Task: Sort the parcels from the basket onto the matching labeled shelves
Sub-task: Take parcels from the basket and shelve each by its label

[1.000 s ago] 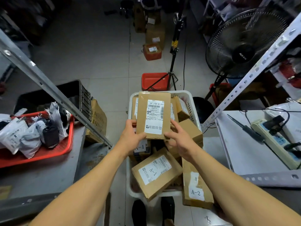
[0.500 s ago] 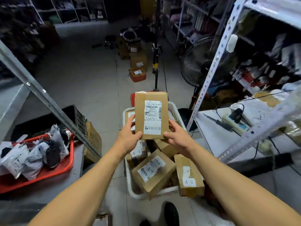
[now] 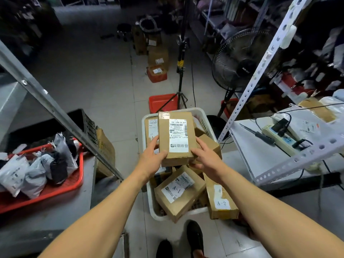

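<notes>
Parcel (image 3: 176, 135) lengthwise away, label up

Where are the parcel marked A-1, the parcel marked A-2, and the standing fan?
Parcel marked A-1 (image 3: 178, 190): head view, on its white label.
Parcel marked A-2 (image 3: 221, 203): head view, on its white A-2 sticker.
Standing fan (image 3: 245, 68): head view, on the dark hub.
</notes>
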